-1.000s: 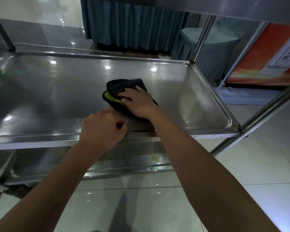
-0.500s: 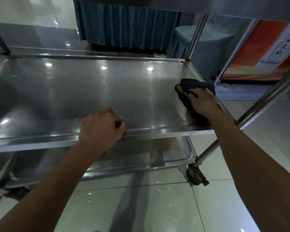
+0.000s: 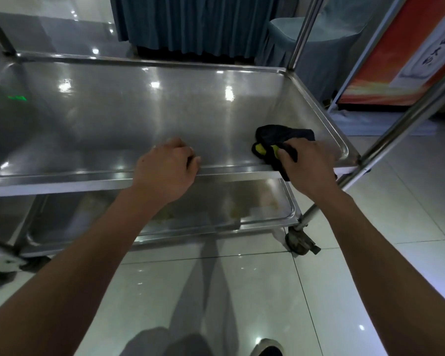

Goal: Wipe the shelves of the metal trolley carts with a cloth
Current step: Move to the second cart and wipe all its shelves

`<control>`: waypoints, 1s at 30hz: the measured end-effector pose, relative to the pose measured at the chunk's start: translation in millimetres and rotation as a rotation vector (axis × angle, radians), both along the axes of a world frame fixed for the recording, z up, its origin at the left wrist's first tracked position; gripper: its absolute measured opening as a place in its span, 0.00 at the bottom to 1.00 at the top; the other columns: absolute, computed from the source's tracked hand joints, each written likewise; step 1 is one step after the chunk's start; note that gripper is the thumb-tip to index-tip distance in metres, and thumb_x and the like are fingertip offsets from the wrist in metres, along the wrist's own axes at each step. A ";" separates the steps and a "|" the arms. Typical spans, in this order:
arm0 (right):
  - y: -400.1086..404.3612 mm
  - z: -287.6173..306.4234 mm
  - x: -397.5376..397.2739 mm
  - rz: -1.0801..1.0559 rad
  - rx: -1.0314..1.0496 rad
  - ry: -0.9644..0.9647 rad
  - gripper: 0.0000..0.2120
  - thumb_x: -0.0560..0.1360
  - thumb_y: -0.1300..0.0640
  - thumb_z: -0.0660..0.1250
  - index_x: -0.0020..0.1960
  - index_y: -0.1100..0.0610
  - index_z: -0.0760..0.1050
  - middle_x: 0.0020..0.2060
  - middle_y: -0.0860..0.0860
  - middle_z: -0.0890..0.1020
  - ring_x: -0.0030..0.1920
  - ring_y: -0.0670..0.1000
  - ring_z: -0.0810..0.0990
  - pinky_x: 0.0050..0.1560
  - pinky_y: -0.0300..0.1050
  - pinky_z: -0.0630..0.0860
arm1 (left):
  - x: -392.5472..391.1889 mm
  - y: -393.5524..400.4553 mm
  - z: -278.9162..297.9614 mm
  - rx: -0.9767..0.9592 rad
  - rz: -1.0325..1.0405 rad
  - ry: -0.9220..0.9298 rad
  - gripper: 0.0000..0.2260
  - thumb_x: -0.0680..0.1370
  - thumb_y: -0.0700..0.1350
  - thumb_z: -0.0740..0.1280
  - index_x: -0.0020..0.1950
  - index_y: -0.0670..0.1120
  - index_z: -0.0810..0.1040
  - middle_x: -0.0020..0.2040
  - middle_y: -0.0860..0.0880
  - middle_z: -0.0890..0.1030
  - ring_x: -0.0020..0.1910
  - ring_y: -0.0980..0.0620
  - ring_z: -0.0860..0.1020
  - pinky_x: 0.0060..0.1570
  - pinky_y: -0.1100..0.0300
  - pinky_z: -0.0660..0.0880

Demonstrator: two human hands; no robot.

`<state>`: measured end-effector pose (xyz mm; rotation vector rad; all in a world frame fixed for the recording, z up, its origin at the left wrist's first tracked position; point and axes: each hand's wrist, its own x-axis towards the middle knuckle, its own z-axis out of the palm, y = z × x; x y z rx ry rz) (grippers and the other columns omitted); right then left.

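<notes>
Cloth (image 3: 283, 140), dark with a yellow patch, lies at the near right corner of the middle shelf (image 3: 139, 116) of the metal trolley (image 3: 303, 34), and part of it hangs over the front rim. The right hand (image 3: 307, 168) is closed over the cloth and presses it down on the steel, with the fingers curled around the fabric at the rim. The left hand (image 3: 166, 170) is closed around the front rim of the same shelf, near the middle, with the fingers bent over the rim onto the shelf surface. The two hands are apart, with bare steel between them. Below, the lower shelf (image 3: 254, 201) shows some yellowish stains. A caster wheel (image 3: 299, 242) stands on the tiled floor (image 3: 242, 291) under the right near post. Behind the trolley hangs a blue curtain (image 3: 190, 21), and an orange banner (image 3: 396, 60) stands at the right.
</notes>
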<state>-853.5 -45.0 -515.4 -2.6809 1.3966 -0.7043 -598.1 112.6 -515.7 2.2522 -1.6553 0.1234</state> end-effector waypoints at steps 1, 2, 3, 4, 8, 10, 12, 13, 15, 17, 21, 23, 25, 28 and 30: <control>8.7 1.8 0.3 0.026 -0.021 -0.017 0.12 0.81 0.48 0.62 0.43 0.54 0.76 0.35 0.47 0.75 0.41 0.57 0.78 0.44 0.50 0.72 | 0.4 1.5 -0.8 -0.005 -0.025 -0.014 0.17 0.82 0.56 0.57 0.58 0.50 0.82 0.62 0.50 0.78 0.54 0.41 0.80 0.55 0.49 0.75; 18.8 3.6 -0.7 0.061 -0.046 -0.042 0.12 0.80 0.49 0.63 0.43 0.54 0.76 0.34 0.48 0.76 0.40 0.56 0.78 0.42 0.50 0.72 | 0.6 3.4 -2.3 -0.015 -0.051 -0.032 0.18 0.83 0.55 0.57 0.58 0.48 0.82 0.63 0.49 0.78 0.55 0.41 0.79 0.56 0.49 0.74; 29.8 4.4 -2.5 0.095 -0.065 -0.076 0.11 0.80 0.50 0.63 0.43 0.54 0.76 0.35 0.49 0.77 0.38 0.55 0.77 0.42 0.50 0.72 | 1.3 5.7 -3.8 -0.026 -0.073 -0.052 0.17 0.83 0.54 0.57 0.58 0.47 0.82 0.63 0.48 0.78 0.57 0.42 0.78 0.58 0.49 0.72; 42.2 4.1 -4.9 0.120 -0.062 -0.122 0.11 0.80 0.51 0.63 0.43 0.55 0.77 0.35 0.50 0.78 0.38 0.54 0.77 0.42 0.52 0.73 | 2.0 9.1 -5.7 -0.037 -0.088 -0.066 0.17 0.83 0.53 0.57 0.58 0.46 0.81 0.63 0.47 0.78 0.59 0.43 0.77 0.60 0.48 0.71; 88.9 -4.0 -15.2 0.113 0.090 -0.283 0.06 0.82 0.50 0.63 0.48 0.49 0.75 0.39 0.44 0.77 0.44 0.55 0.76 0.45 0.55 0.74 | -5.3 36.3 -16.9 -0.223 -0.177 -0.117 0.13 0.80 0.48 0.63 0.59 0.45 0.82 0.63 0.45 0.79 0.64 0.41 0.76 0.59 0.44 0.71; 110.7 -13.1 -21.2 0.129 0.117 -0.294 0.07 0.82 0.51 0.63 0.44 0.47 0.72 0.36 0.42 0.74 0.42 0.53 0.75 0.42 0.55 0.74 | -14.4 55.0 -27.0 -0.353 -0.282 -0.139 0.12 0.79 0.45 0.64 0.59 0.44 0.82 0.60 0.45 0.81 0.60 0.42 0.78 0.54 0.46 0.73; 128.0 -26.3 -29.5 0.158 0.141 -0.302 0.08 0.82 0.52 0.63 0.43 0.49 0.73 0.35 0.43 0.75 0.41 0.50 0.74 0.41 0.54 0.74 | -23.7 71.9 -38.3 -0.380 -0.375 -0.116 0.12 0.79 0.43 0.65 0.59 0.44 0.83 0.59 0.46 0.82 0.58 0.43 0.78 0.52 0.47 0.74; 134.5 -33.9 -32.9 0.170 0.186 -0.322 0.08 0.82 0.51 0.63 0.45 0.51 0.75 0.36 0.44 0.76 0.41 0.50 0.75 0.41 0.54 0.74 | -27.9 79.3 -44.2 -0.362 -0.399 -0.111 0.12 0.79 0.43 0.66 0.59 0.44 0.83 0.58 0.46 0.82 0.58 0.43 0.78 0.53 0.48 0.73; 144.4 -50.4 -36.4 0.173 0.363 -0.397 0.10 0.82 0.48 0.62 0.48 0.52 0.77 0.36 0.47 0.79 0.38 0.52 0.78 0.39 0.58 0.77 | -36.0 91.6 -58.1 -0.297 -0.431 -0.113 0.11 0.77 0.43 0.67 0.59 0.46 0.83 0.57 0.48 0.82 0.58 0.44 0.78 0.51 0.50 0.73; 149.5 -66.5 -35.5 0.142 0.515 -0.451 0.09 0.82 0.49 0.62 0.50 0.51 0.79 0.36 0.49 0.81 0.32 0.52 0.79 0.35 0.59 0.80 | -43.7 98.6 -73.0 -0.189 -0.437 -0.052 0.11 0.77 0.44 0.67 0.58 0.47 0.83 0.56 0.49 0.83 0.56 0.45 0.79 0.48 0.50 0.75; 149.9 -101.6 -30.3 0.064 0.758 -0.592 0.07 0.83 0.55 0.63 0.53 0.51 0.80 0.29 0.49 0.81 0.20 0.51 0.74 0.21 0.41 0.71 | -50.0 98.6 -105.1 0.034 -0.360 0.092 0.12 0.78 0.44 0.66 0.59 0.48 0.83 0.56 0.49 0.83 0.54 0.43 0.81 0.55 0.48 0.76; 147.4 -118.8 -27.9 0.029 0.814 -0.611 0.07 0.83 0.56 0.62 0.54 0.54 0.79 0.25 0.46 0.78 0.18 0.51 0.73 0.20 0.37 0.67 | -47.7 92.9 -124.2 0.138 -0.325 0.074 0.14 0.79 0.47 0.65 0.63 0.49 0.81 0.59 0.49 0.82 0.58 0.44 0.79 0.60 0.48 0.74; 143.6 -134.7 -26.1 0.018 0.827 -0.601 0.07 0.83 0.56 0.62 0.53 0.55 0.79 0.24 0.47 0.76 0.18 0.52 0.73 0.19 0.37 0.66 | -44.0 85.1 -142.5 0.227 -0.283 0.046 0.15 0.80 0.50 0.61 0.65 0.50 0.78 0.62 0.50 0.79 0.61 0.45 0.76 0.61 0.50 0.71; 136.6 -156.2 -21.7 0.007 0.848 -0.582 0.07 0.83 0.55 0.62 0.55 0.53 0.79 0.25 0.48 0.79 0.18 0.51 0.75 0.18 0.37 0.66 | -39.1 72.6 -165.6 0.278 -0.212 0.049 0.16 0.80 0.51 0.59 0.65 0.50 0.77 0.63 0.49 0.78 0.62 0.44 0.75 0.60 0.50 0.71; 131.0 -168.1 -15.1 0.002 0.869 -0.580 0.07 0.83 0.55 0.63 0.55 0.51 0.79 0.26 0.46 0.80 0.18 0.49 0.75 0.18 0.37 0.66 | -36.2 65.6 -179.1 0.297 -0.172 0.060 0.17 0.80 0.51 0.60 0.66 0.50 0.76 0.63 0.48 0.78 0.62 0.43 0.75 0.60 0.49 0.71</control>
